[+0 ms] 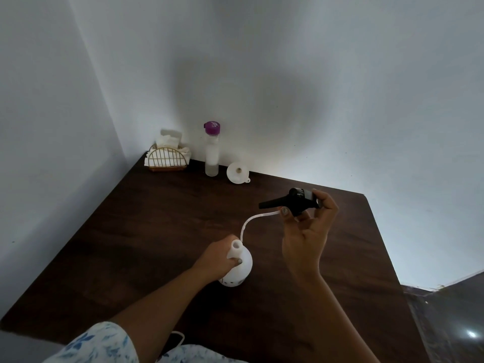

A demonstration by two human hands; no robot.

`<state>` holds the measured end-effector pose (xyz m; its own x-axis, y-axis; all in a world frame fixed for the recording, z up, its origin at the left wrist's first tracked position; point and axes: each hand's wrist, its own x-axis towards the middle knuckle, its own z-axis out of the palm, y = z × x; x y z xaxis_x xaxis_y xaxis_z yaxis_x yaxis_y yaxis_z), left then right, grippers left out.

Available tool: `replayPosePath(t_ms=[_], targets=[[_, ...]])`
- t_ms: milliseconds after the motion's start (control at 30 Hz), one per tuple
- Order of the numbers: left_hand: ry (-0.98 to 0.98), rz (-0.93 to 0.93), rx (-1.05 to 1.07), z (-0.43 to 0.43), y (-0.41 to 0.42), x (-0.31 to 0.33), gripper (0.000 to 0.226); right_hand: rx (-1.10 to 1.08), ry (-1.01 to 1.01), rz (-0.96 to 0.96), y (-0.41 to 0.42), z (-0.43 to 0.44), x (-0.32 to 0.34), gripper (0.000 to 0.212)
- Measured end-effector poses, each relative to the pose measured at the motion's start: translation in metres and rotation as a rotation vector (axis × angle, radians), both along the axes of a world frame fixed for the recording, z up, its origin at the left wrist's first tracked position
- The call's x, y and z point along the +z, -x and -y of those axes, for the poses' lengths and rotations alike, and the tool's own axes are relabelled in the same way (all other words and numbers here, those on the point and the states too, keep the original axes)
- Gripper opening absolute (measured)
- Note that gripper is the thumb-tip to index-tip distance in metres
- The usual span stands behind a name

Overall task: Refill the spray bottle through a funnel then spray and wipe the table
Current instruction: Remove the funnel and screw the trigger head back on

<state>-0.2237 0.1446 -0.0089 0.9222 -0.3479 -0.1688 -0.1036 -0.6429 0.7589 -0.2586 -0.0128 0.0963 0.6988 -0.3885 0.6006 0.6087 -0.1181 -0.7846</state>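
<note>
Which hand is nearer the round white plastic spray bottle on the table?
Left. The left hand grips the round white plastic spray bottle at its neck; the right hand is raised beyond it to the right, holding the black trigger spray head.

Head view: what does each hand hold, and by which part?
The left hand grips the white bottle just below its neck. The right hand pinches the black spray head by its body.

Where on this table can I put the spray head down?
Bare tabletop right of the spray bottle, and mid-table between it and the funnel. Crowded along the far edge: napkin holder, purple-capped bottle, funnel.
</note>
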Motion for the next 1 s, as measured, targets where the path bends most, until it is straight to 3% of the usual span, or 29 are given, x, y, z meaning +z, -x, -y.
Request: replayPosePath(t_ms=[233, 467, 733, 900, 1000], targets=[[0.021, 0.004, 0.008, -0.001, 0.001, -0.001, 0.031, 0.027, -0.040, 0.051, 0.005, -0.004, 0.005, 0.059], [0.039, -0.015, 0.019, -0.001, 0.001, -0.001, 0.034, 0.049, 0.021, -0.028, 0.011, -0.008, -0.007, 0.062], [0.058, -0.007, -0.010, -0.002, 0.000, -0.004, 0.031, 0.073, 0.084, -0.210, 0.016, -0.016, -0.032, 0.063], [0.034, -0.066, 0.021, 0.003, -0.002, -0.013, 0.050, 0.084, 0.158, -0.348, 0.016, -0.027, -0.052, 0.062], [0.063, -0.112, 0.025, 0.006, 0.000, -0.015, 0.051, 0.045, 0.249, -0.434, 0.011, -0.033, -0.063, 0.065]])
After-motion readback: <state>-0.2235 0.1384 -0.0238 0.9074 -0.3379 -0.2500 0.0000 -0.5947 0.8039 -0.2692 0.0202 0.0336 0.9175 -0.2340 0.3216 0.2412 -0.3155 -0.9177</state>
